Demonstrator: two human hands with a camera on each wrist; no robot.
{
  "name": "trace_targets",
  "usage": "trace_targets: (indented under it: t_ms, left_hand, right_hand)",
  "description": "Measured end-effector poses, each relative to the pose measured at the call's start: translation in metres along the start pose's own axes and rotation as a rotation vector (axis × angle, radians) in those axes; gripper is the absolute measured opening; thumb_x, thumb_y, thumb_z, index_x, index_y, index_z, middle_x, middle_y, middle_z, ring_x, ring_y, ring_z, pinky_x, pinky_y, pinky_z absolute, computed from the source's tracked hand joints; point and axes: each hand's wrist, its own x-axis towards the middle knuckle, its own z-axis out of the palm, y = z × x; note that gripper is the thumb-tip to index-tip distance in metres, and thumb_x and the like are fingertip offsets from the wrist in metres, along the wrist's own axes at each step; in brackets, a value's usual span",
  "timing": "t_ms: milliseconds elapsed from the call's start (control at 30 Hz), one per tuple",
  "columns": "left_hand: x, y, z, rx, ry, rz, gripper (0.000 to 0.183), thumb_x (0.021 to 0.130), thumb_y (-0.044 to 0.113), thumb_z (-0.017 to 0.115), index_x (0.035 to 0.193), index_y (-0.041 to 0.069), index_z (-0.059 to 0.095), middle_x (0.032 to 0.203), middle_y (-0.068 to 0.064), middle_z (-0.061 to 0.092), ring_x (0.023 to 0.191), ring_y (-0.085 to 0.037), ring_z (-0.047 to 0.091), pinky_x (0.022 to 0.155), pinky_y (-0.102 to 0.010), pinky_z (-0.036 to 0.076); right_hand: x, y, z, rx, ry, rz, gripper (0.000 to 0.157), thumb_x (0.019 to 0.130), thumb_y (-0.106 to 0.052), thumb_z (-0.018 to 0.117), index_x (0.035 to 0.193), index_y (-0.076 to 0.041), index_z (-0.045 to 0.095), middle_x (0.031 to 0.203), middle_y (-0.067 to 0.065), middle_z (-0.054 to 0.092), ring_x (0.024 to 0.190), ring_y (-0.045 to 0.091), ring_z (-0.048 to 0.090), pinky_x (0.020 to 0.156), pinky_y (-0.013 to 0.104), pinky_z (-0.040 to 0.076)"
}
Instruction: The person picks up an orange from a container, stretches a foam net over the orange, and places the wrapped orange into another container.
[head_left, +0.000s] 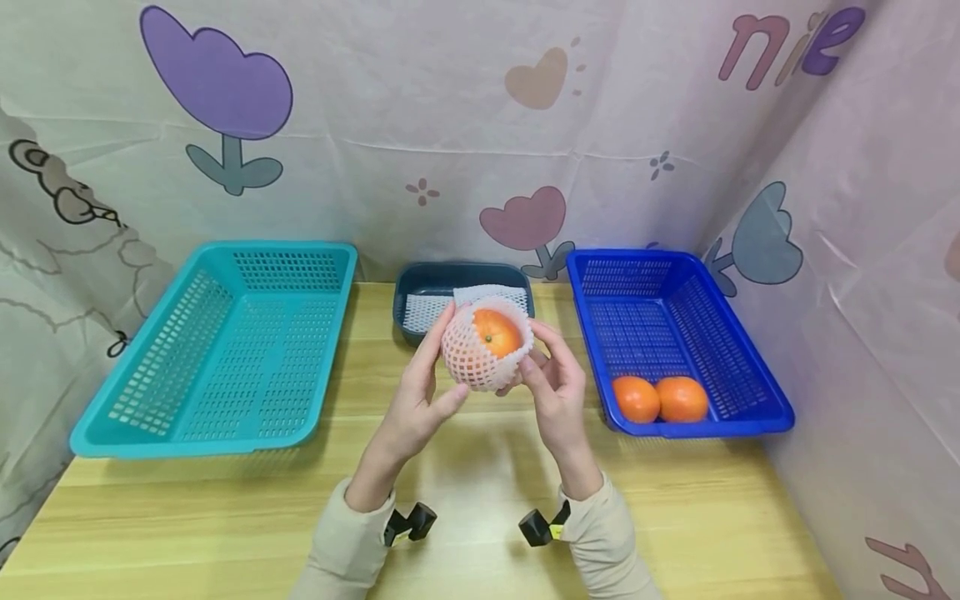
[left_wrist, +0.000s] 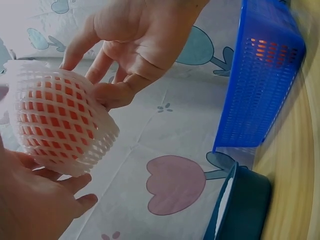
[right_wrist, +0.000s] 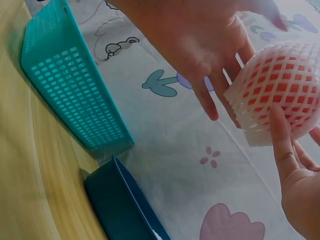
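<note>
An orange (head_left: 497,332) with a green stem end sits inside a white foam fruit net (head_left: 467,354), held up over the table in front of me. The net's mouth faces up and to the right, leaving the top of the orange bare. On the right, my right hand (head_left: 558,392) pinches the net near its rim between thumb and fingers. My left hand (head_left: 408,408) supports the other side with fairly straight fingers, its thumb standing away from the net. Through the mesh, orange skin shows in both wrist views.
A turquoise basket (head_left: 318,392) stands at the left. Behind my hands, a dark teal bin (head_left: 405,283) contains more white foam nets (head_left: 427,312). In the blue basket (head_left: 738,350) on the right lie two oranges (head_left: 681,400). A printed cloth hangs behind the wooden table (head_left: 225,525).
</note>
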Motion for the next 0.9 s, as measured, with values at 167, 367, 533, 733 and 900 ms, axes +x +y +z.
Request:
trace_targets:
  t_ms: [167,367,533,733,900]
  left_hand:
    - [-0.0005,-0.0006,0.0018,0.014,0.010,-0.017,0.099,0.078,-0.003,0.080,0.157,0.006,0.022,0.158,-0.012,0.029,0.143,-0.025,0.031,0.117,-0.035,0.029]
    - [0.0003,-0.0004,0.0022,-0.046,0.059,0.022,0.097,0.071,-0.006,0.085,0.153,0.000,0.032,0.153,-0.016,0.036,0.137,-0.029,0.040,0.112,-0.036,0.036]
    - [-0.0015,-0.0015,0.0023,-0.066,0.082,0.058,0.096,0.073,0.029,0.084,0.151,-0.002,0.035,0.153,-0.018,0.037,0.137,-0.030,0.042,0.109,-0.037,0.039]
    - [-0.0022,-0.0020,0.0023,-0.082,0.076,0.071,0.093,0.073,0.035,0.080,0.149,-0.002,0.040,0.146,-0.019,0.046,0.132,-0.030,0.047,0.105,-0.038,0.044]
    - [-0.0011,-0.0027,0.0040,-0.113,0.077,0.074,0.089,0.073,0.033,0.081,0.146,-0.003,0.044,0.139,-0.021,0.051,0.127,-0.030,0.051,0.102,-0.038,0.047]
  right_hand:
    - [0.0004,-0.0010,0.0012,0.010,-0.006,0.001,0.038,0.101,-0.020,0.059,0.135,-0.004,0.055,0.130,0.012,0.054,0.078,0.016,0.068,0.044,0.036,0.055]
    - [-0.0003,-0.0028,0.0025,0.075,-0.040,0.007,0.049,0.095,-0.025,0.068,0.137,-0.003,0.055,0.131,0.013,0.053,0.088,0.019,0.068,0.044,0.034,0.055]
    - [-0.0012,-0.0052,0.0040,0.160,-0.117,0.056,0.070,0.086,-0.022,0.080,0.144,-0.002,0.045,0.133,0.013,0.050,0.095,0.021,0.066,0.052,0.032,0.059]
    - [-0.0036,-0.0074,0.0028,0.195,-0.190,0.130,0.082,0.084,-0.018,0.081,0.148,-0.002,0.033,0.126,0.011,0.052,0.085,0.019,0.067,0.053,0.030,0.059]
    - [-0.0051,-0.0076,0.0026,0.189,-0.185,0.137,0.082,0.083,-0.019,0.081,0.148,-0.005,0.034,0.124,0.010,0.053,0.083,0.019,0.067,0.051,0.030,0.058]
